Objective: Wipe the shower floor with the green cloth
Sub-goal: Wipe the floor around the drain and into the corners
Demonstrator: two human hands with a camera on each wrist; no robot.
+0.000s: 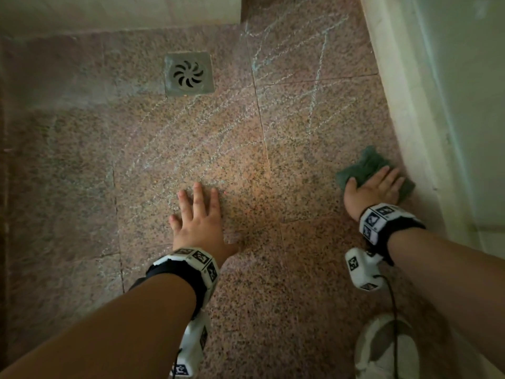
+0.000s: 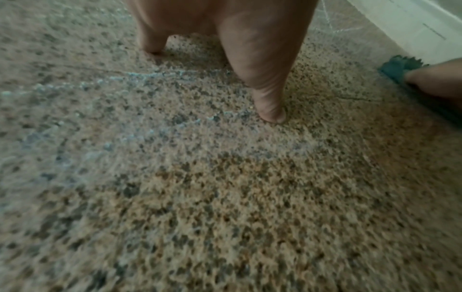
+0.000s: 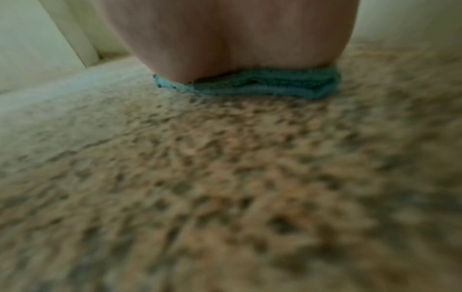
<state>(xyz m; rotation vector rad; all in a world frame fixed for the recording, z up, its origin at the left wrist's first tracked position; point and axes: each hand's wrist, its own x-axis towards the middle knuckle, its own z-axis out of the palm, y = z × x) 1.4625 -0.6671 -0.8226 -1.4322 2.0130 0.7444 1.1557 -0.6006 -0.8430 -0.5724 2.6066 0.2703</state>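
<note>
The green cloth lies bunched on the speckled pink shower floor, close against the right wall base. My right hand lies flat on top of it with straight fingers, pressing it down; the right wrist view shows the palm sitting on the cloth's folded edge. My left hand rests spread on the bare floor at centre, holding nothing; its thumb touches the tile. Pale chalky streaks cross the floor ahead of both hands. The cloth also shows at the right edge of the left wrist view.
A square metal drain with a swirl grate sits ahead on the left. A pale wall and curb run along the right side, and another wall closes the far end. A white shoe is at the lower right.
</note>
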